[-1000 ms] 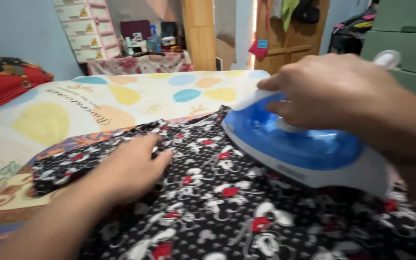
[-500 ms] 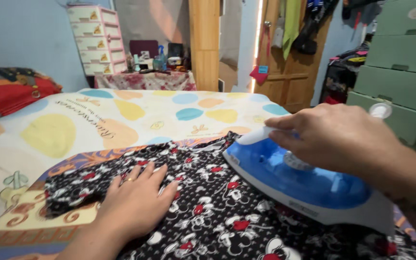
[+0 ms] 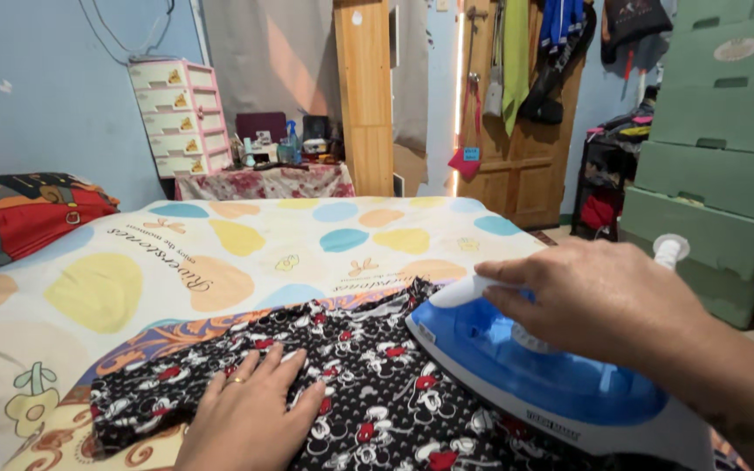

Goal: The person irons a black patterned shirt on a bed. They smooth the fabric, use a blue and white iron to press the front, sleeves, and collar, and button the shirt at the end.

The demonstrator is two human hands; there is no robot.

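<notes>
on the bed, over its pastel spotted sheet [image 3: 220, 253], lies a black garment [image 3: 368, 384] printed with red and white cartoon figures. at the garment's right side sits a blue and white steam iron [image 3: 534, 384], soleplate down on the cloth; the right hand [image 3: 604, 296] is wrapped closed around its handle. at the garment's left end the left hand [image 3: 250, 414] lies flat with fingers spread, gripping nothing, a ring on one finger. beyond the garment's far left is a red patterned pillow [image 3: 28, 214].
</notes>
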